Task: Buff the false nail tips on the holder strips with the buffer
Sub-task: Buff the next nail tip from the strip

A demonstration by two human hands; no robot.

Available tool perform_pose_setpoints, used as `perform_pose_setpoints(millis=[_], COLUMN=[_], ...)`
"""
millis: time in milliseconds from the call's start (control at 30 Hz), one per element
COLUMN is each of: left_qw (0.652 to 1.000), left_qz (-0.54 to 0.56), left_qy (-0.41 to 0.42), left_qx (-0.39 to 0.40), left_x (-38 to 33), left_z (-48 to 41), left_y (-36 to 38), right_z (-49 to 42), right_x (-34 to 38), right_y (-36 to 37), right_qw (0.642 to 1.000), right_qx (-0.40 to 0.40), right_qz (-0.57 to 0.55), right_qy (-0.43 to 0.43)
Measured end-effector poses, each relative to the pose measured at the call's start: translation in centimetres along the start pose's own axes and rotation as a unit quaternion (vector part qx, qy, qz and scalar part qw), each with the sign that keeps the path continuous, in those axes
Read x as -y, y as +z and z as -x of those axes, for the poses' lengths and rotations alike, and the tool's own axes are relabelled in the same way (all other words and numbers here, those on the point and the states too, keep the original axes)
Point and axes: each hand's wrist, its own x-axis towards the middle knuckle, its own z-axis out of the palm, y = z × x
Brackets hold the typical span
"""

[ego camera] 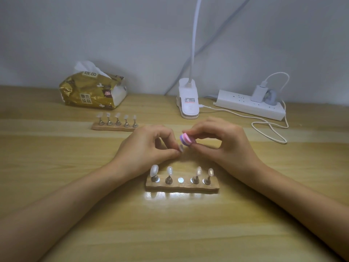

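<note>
The wooden counter [56,186] is lying under everything you are working on. At the back left, a gold tissue pack [90,91] is sitting near the wall with a white tissue poking out of the top. At the back right, a white power strip [245,104] is lying flat. A charger [258,93] is plugged into it, and a white cable [270,129] is looping across the wood. Between the pack and the power strip, the white clip lamp [188,103] is resting on the counter with its neck going up.

Your right hand [222,142] is hovering over the middle of the counter. Its grip is holding the buffer between the thumb and the fingers. Your left hand [145,148] is right beside it, and its grip is pinching one nail tip between the thumb and first finger.

The near holder strip [181,188] is lying just in front of your hands. Four stands with clear tips are standing on it, and a bare round silver disc [181,179] is showing in the middle spot. The far holder strip [113,127] is sitting behind your left hand, near the tissue pack, carrying five stands with tips.

The buffer [187,139] is a little pink and purple block, tilting down toward your left hand. The nail tip [181,147] is sitting just under its lower end. You cannot tell if the two are touching.
</note>
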Motion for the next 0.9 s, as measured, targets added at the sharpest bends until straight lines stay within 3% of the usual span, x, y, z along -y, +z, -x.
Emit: perform_pose_setpoints(millis=[67, 200, 300, 400, 533, 633, 900], left_qw=[1.0, 1.0, 1.0, 1.0, 1.0, 1.0, 1.0], left_qz=[0.003, -0.004, 0.001, 0.0, 0.004, 0.006, 0.003], left_qy=[0.0, -0.001, -0.001, -0.005, -0.002, -0.001, 0.002], left_qx=[-0.002, 0.005, 0.001, 0.0, 0.001, 0.004, 0.007], left_x=[-0.01, 0.0, -0.13, -0.23, -0.21, -0.2, -0.23], left_z=[-0.02, 0.05, 0.11, 0.01, 0.04, 0.09, 0.17], left_y=[0.01, -0.11, -0.1, -0.01, -0.07, -0.08, -0.06], right_z=[0.02, 0.07, 0.06, 0.03, 0.06, 0.12, 0.13], right_x=[0.17, -0.03, 0.39, 0.21, 0.42, 0.14, 0.3], right_y=[0.24, -0.03, 0.22, 0.0, 0.08, -0.02, -0.04], right_qw=[0.999, 1.0, 1.0, 1.0, 1.0, 0.998, 0.998], right_qx=[0.006, 0.009, 0.013, 0.014, 0.008, 0.025, 0.013], right_qz=[0.018, -0.007, 0.006, -0.018, -0.009, -0.037, -0.053], right_qy=[-0.034, 0.012, -0.027, 0.016, -0.015, 0.034, 0.038])
